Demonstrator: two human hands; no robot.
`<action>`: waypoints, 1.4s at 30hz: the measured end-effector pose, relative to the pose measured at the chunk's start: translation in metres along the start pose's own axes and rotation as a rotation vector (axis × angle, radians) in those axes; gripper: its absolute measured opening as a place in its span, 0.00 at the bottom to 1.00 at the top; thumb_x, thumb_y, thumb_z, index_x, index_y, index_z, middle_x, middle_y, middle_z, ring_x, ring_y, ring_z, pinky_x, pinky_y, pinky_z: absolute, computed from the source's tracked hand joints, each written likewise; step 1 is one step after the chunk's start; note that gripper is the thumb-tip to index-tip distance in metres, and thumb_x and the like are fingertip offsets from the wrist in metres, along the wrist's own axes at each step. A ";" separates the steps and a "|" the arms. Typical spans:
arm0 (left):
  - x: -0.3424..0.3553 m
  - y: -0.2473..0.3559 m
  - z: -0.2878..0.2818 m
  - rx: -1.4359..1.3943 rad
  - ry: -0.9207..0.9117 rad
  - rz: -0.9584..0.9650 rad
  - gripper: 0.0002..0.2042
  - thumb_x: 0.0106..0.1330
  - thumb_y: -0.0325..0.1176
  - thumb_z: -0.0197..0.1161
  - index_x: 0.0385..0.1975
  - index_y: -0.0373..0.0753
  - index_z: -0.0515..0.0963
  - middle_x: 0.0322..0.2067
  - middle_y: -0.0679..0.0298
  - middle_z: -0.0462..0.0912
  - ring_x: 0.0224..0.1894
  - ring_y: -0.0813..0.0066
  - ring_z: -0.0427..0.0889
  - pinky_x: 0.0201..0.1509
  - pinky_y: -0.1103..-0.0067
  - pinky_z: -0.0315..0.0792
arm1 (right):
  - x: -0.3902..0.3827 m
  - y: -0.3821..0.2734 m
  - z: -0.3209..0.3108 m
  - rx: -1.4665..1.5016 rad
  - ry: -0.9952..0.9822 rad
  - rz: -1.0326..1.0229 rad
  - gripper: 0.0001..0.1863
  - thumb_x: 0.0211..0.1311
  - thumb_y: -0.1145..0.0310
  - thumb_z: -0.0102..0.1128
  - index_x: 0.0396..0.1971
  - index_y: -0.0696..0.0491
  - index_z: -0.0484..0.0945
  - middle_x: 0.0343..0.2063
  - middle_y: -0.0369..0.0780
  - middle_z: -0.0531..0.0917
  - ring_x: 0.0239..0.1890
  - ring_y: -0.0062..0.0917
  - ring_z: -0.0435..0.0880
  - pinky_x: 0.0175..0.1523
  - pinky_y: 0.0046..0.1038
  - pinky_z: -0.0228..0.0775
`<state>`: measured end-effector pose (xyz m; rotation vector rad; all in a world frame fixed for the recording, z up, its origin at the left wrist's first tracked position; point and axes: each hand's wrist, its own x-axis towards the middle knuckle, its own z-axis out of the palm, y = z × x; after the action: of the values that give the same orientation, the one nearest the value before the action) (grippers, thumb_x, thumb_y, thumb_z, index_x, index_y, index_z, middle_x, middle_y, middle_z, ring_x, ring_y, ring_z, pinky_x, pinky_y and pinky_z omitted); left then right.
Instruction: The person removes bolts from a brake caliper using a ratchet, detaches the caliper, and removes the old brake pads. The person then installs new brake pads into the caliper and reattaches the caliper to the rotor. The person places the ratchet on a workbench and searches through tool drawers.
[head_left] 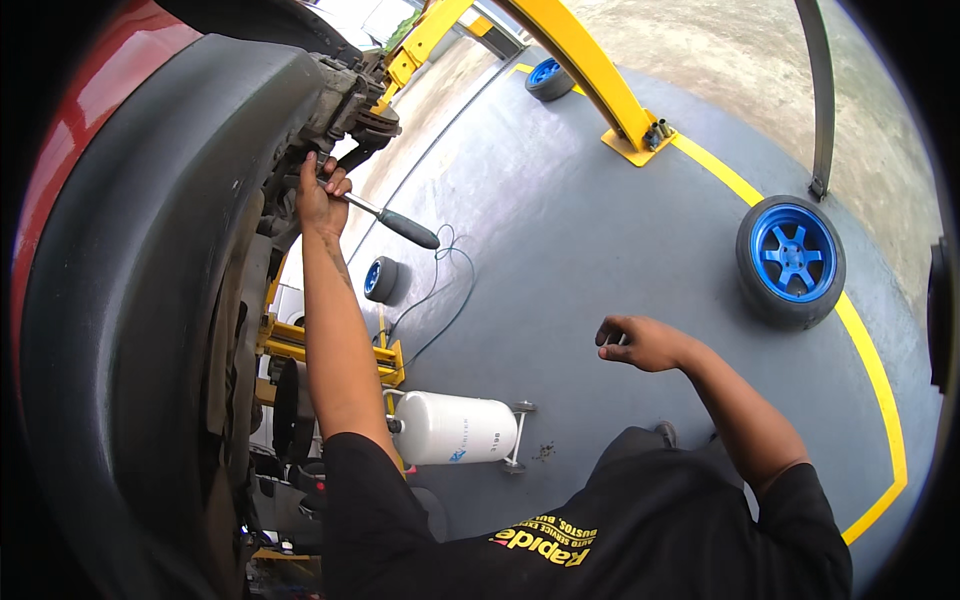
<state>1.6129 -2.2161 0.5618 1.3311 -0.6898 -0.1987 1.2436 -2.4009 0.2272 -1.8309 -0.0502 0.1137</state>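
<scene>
My left hand (320,200) is raised to the underside of a car's suspension assembly (345,105), fingers closed on a long ratchet wrench (405,226) at its head end; its dark grip points down to the right. The car's black wheel-arch trim (150,290) fills the left side, with red bodywork (95,110) beyond. My right hand (635,343) hangs over the grey floor with fingers curled; whether it holds something small I cannot make out.
A yellow lift post (590,70) rises from the grey floor (560,230). Blue-rimmed wheels (790,255) lie at the right, top and centre-left. A white wheeled tank (455,425) stands below, near a looped hose (465,290). A dark upright post (820,100) is at upper right.
</scene>
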 end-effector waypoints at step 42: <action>0.063 0.010 0.059 1.023 0.884 -0.320 0.19 0.75 0.42 0.36 0.37 0.34 0.71 0.16 0.63 0.69 0.11 0.75 0.67 0.15 0.75 0.71 | 0.378 -0.234 -0.045 1.243 -1.136 0.139 0.27 0.74 0.56 0.31 0.50 0.63 0.74 0.43 0.51 0.84 0.44 0.40 0.85 0.54 0.41 0.77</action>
<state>1.6266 -2.2945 0.5979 2.2629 0.2609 0.5519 1.6300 -2.3480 0.4450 -0.3580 -0.5189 1.0209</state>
